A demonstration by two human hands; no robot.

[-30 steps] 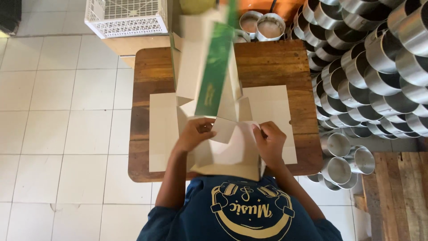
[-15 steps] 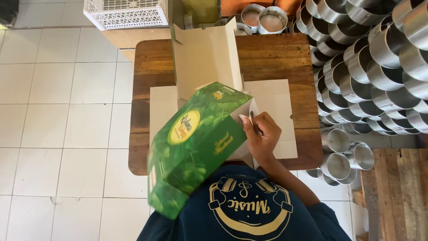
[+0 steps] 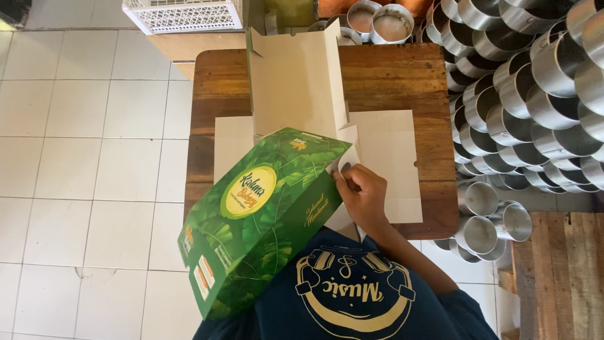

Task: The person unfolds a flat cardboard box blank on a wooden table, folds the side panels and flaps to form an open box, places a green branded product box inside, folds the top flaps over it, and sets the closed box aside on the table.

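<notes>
We see a green leaf-printed cardboard box [image 3: 261, 217] tilted up between the head camera and the wooden bench [image 3: 402, 75], its printed top panel with a yellow round emblem facing us and its near end hanging over the bench's front edge, above the white tiled floor [image 3: 82, 151]. The right hand [image 3: 362, 195] grips the box's right edge, fingers curled and pinched on a pale flap at the corner. We cannot see the left hand; it lies behind the box, so we cannot tell how it stands.

Under and beyond the box, flat unfolded box blanks [image 3: 387, 154] lie plain side up on the bench, and 1 blank [image 3: 296, 82] stands partly raised, its flaps tilted toward the far edge. To the right of the bench, stacked round metal baking tins [image 3: 535, 94] crowd together, some lying just beside the bench's right edge. At the far side, 2 tins [image 3: 377, 19] hold a pale brown filling, and a white wire basket [image 3: 185, 14] stands to the left of them.
</notes>
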